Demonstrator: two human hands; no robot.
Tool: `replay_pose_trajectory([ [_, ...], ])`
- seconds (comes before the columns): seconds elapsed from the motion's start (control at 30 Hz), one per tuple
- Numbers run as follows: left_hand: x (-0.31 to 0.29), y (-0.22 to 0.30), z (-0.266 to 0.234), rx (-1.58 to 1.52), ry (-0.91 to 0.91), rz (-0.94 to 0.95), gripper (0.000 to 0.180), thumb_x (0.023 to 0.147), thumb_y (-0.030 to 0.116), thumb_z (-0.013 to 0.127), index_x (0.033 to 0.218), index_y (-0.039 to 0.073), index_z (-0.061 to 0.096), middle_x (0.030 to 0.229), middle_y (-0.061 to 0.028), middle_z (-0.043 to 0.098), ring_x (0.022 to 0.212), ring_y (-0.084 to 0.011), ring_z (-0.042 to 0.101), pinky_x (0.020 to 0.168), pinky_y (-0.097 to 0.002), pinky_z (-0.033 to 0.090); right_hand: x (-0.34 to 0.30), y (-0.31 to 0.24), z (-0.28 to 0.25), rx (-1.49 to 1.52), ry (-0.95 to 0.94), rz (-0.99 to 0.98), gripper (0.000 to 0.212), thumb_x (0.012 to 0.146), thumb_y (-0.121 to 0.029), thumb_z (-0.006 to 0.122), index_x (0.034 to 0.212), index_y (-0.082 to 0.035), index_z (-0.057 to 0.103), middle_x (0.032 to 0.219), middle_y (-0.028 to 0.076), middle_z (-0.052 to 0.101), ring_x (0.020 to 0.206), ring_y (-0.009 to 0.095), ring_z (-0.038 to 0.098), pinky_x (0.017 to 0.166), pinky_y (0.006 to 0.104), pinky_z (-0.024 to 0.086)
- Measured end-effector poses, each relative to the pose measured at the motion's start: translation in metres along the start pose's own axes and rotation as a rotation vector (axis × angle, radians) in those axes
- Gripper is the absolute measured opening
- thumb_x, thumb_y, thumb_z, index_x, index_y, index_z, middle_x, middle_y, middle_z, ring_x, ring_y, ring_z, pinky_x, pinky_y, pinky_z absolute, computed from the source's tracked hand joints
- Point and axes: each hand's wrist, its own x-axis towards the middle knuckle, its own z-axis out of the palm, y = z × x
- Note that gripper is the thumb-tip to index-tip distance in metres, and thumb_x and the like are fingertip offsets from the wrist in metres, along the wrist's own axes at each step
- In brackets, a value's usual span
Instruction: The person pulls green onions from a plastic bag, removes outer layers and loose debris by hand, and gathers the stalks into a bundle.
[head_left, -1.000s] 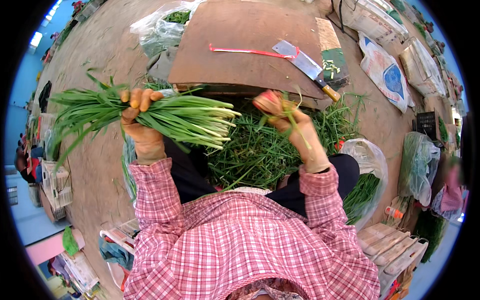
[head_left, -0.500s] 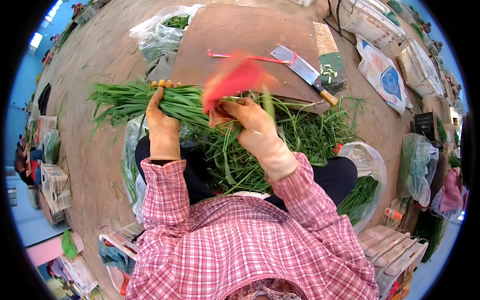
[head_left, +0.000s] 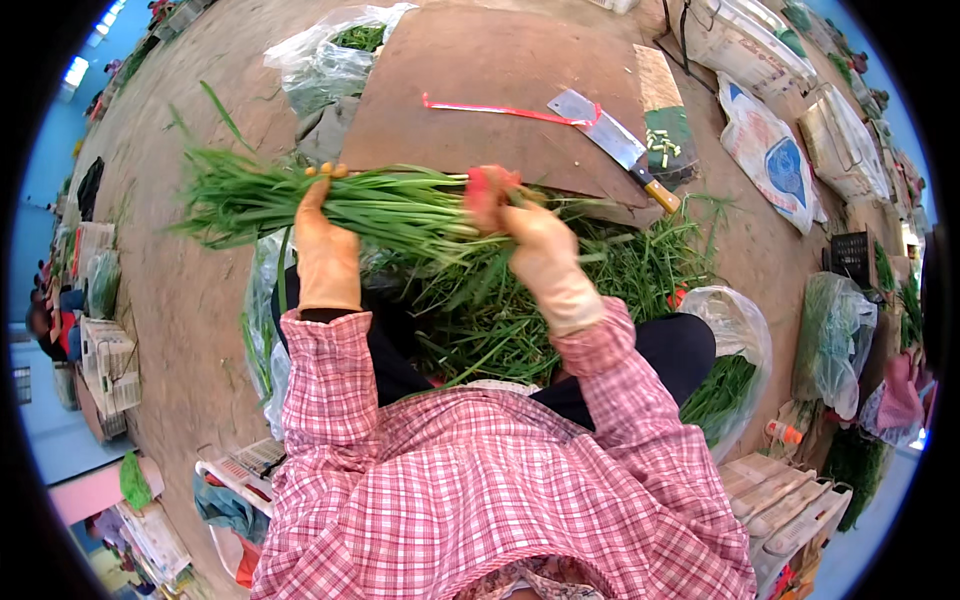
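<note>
Green-leaf bunch (head_left: 395, 207): likely light, supple, bruisable; best gripped mid-length, within left hand's (head_left: 327, 245) curled fingers; right hand (head_left: 545, 255) pinching red cloth (head_left: 487, 196) round stem ends

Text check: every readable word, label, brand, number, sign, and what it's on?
None legible.
White woven sack with blue round print: lettering too small.
White rectangular box, upper right: reddish print, too blurred.
Red strip at the leafy green bunch's stem end: too blurred to tell.
</note>
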Motion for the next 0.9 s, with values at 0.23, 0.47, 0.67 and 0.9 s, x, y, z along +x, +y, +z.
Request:
replay_pose_trajectory([
  [0.23, 0.003, 0.002, 0.011, 0.018, 0.106, -0.018, 0.015, 0.094, 0.001, 0.055, 0.107, 0.008, 0.060, 0.104, -0.0086, 0.068, 0.095, -0.0249, 0.066, 0.090, -0.0444, 0.055, -0.003, -0.026, -0.017, 0.854, 0.062, 0.352, 0.031, 0.080, -0.001, 0.072, 0.110, -0.002, 0.064, 0.090, 0.005, 0.068, 0.081, 0.019, 0.066, 0.073, 0.0342, 0.054],
  [0.47, -0.013, -0.008, 0.015, 0.029, 0.162, 0.014, 0.012, 0.094, 0.000, 0.057, 0.104, 0.007, 0.059, 0.101, -0.0099, 0.068, 0.094, -0.0245, 0.066, 0.092, -0.0453, 0.055, -0.015, -0.015, -0.017, 0.504, 0.040, 0.589, 0.029, 0.081, -0.006, 0.075, 0.108, 0.000, 0.067, 0.099, 0.008, 0.072, 0.091, 0.017, 0.068, 0.076, 0.0289, 0.055],
  [0.67, -0.002, -0.010, 0.009, 0.059, 0.104, 0.074, 0.018, 0.093, -0.001, 0.056, 0.107, 0.011, 0.056, 0.101, -0.0077, 0.067, 0.092, -0.0253, 0.065, 0.090, -0.0494, 0.053, -0.033, -0.017, -0.013, 0.905, 0.136, 0.444, 0.019, 0.089, -0.002, 0.065, 0.108, -0.002, 0.066, 0.096, 0.009, 0.068, 0.085, 0.020, 0.066, 0.064, 0.0291, 0.052],
  [0.9, -0.006, 0.008, 0.016, 0.017, 0.005, 0.121, 0.015, 0.095, -0.001, 0.055, 0.104, 0.010, 0.059, 0.100, -0.0075, 0.068, 0.091, -0.0236, 0.066, 0.095, -0.0525, 0.052, -0.054, 0.008, -0.039, -0.044, -0.198, 0.505, 0.028, 0.087, -0.033, 0.069, 0.112, -0.021, 0.072, 0.101, 0.011, 0.072, 0.096, 0.030, 0.068, 0.084, 0.0393, 0.054],
])
